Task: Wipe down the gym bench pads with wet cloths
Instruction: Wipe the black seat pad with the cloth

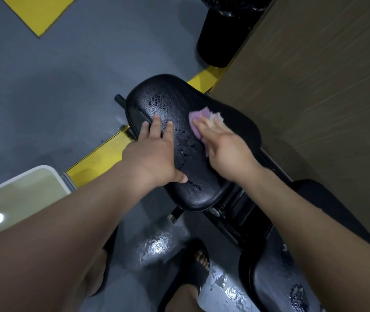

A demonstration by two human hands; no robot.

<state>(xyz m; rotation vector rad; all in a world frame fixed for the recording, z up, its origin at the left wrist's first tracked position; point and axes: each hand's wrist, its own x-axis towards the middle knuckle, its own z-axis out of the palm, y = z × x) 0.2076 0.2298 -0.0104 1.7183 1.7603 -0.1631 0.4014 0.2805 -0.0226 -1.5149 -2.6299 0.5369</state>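
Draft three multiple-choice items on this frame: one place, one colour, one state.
1. Where is the cloth? A hanging from a hook; B on the seat pad under the right hand; C folded on a shelf.
2. What colour is the cloth? A purple; B green; C orange.
3. How is the left hand? A gripping a bottle; B clenched in a fist; C flat on the pad, fingers straight.
Answers: 1 B, it shows beneath the right hand's fingers on the pad; 2 A, its visible part is mostly purple; 3 C, straight fingers rest on the pad's left side.
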